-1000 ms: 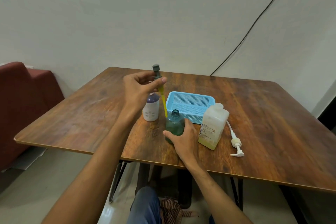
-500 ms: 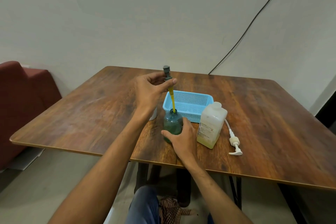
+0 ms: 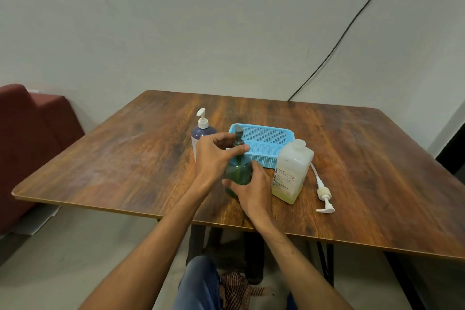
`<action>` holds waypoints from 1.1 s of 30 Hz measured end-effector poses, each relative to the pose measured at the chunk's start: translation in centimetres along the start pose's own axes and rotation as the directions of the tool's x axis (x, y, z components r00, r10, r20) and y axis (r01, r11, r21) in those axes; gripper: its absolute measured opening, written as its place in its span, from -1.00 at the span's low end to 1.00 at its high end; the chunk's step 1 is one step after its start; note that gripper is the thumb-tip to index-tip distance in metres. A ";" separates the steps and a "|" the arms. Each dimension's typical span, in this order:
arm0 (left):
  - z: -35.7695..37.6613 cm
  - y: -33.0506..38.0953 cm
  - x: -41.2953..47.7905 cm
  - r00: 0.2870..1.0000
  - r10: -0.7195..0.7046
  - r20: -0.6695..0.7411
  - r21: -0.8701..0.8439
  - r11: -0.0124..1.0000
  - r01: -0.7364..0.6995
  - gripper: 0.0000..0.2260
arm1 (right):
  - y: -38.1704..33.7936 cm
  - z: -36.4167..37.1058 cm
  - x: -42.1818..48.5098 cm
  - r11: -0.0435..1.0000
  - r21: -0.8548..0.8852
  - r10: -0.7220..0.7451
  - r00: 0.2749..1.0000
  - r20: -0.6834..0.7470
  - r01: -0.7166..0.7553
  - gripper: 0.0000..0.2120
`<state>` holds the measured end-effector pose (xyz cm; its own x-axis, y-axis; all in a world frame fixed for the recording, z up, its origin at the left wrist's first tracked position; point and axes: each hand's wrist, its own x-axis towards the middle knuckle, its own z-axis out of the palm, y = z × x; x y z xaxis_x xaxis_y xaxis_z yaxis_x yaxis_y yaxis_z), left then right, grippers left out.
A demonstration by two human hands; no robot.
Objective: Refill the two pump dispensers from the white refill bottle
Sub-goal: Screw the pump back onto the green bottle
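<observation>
Left hand [image 3: 216,158]: raised over the near middle of the surface [image 3: 125,158], thumb and fingers curled round the collar of the grey pump [image 3: 238,132], gripping it at the neck of the green pump dispenser [image 3: 239,171]. Right hand [image 3: 254,190]: wrapped round the lower right side of the same dispenser, fingers curled on its body, holding it upright on the surface. Green pump dispenser: round, translucent, grey pump seated in its mouth with the nozzle toward the left; it stands close to the near edge. Purple pump dispenser [image 3: 203,132]: upright, white pump fitted on top, just behind the left hand and partly hidden by it. White refill bottle [image 3: 292,171]: square, translucent, upright, just to the right of the right hand; yellowish liquid shows in its lower part, and a printed label faces the near side. Loose white pump [image 3: 324,195]: lies flat on the surface to the right of the refill bottle, its dip tube running back toward that bottle. Blue basket [image 3: 261,128]: perforated plastic, behind the green dispenser and the refill bottle. Surface: dark wood grain, rounded corners. Beyond: red seat [image 3: 30,133] at the left, pale wall [image 3: 176,20] with a black cable [image 3: 339,38] running down to the surface's far edge. Below: a knee [image 3: 198,284] in blue fabric, and a checked cloth [image 3: 234,287] beside it.
</observation>
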<state>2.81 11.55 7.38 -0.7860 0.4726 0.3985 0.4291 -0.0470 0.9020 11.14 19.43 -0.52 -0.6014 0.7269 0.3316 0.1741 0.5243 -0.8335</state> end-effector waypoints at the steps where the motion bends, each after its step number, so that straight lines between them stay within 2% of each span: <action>1: 0.1 -0.3 -0.2 1.000 0.002 0.002 0.018 1.000 -0.002 -0.64 | -0.1 0.0 0.0 1.000 0.007 -0.004 1.000 0.002 0.004 -0.33; 8: -0.2 -0.8 -1.1 0.998 0.044 0.045 0.009 0.999 -0.045 -0.68 | -0.2 -0.3 -0.2 0.999 0.030 -0.017 1.000 0.009 0.017 -0.32; 14: -1.0 -0.9 -0.8 0.975 0.009 0.223 -0.001 1.000 -0.009 -0.73 | -0.1 -0.4 -0.2 0.999 0.012 -0.041 0.999 0.010 0.041 -0.35; 16: -0.9 -1.2 -1.0 0.982 0.019 0.189 0.042 0.999 -0.028 -0.68 | -0.2 -0.4 -0.2 0.999 0.009 -0.050 0.999 0.008 0.050 -0.35; 20: 0.0 -1.3 -1.8 0.997 0.029 -0.065 0.085 0.996 -0.023 -0.64 | -0.2 -0.3 -0.2 1.000 0.004 -0.013 1.000 0.016 0.013 -0.33; 23: 0.9 -0.9 -1.7 0.993 0.072 -0.090 0.101 0.993 -0.063 -0.72 | -0.3 -0.3 -0.1 1.000 0.011 -0.005 1.000 0.016 0.005 -0.34; 25: 0.9 -0.7 -1.6 0.994 0.092 -0.052 0.126 0.988 -0.085 -0.78 | -0.4 -0.4 -0.1 1.000 0.014 -0.012 1.000 0.012 0.012 -0.35; 27: 0.2 -0.8 -1.5 0.994 0.091 0.054 0.162 0.982 -0.099 -0.80 | -0.3 -0.5 -0.1 0.999 0.012 -0.030 1.000 0.005 0.030 -0.37; 30: -0.8 -1.1 -1.7 0.974 -0.007 0.226 0.015 1.000 0.004 -0.71 | -0.2 -0.6 -0.1 0.999 0.003 -0.042 0.999 0.009 0.042 -0.42; 31: -1.0 -1.3 -1.8 0.971 -0.035 0.236 -0.039 0.998 0.046 -0.67 | -0.2 -0.6 -0.2 0.999 0.002 -0.038 0.999 0.015 0.038 -0.42; 33: -0.7 -1.5 -2.2 0.990 -0.042 0.137 -0.062 0.997 0.050 -0.58 | -0.2 -0.4 -0.2 1.000 0.004 -0.025 0.999 0.022 0.025 -0.37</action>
<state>3.57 9.91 5.22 -0.7347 0.5903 0.3342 0.3604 -0.0777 0.9296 11.59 19.36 -0.22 -0.6227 0.7037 0.3422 0.1563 0.5404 -0.8268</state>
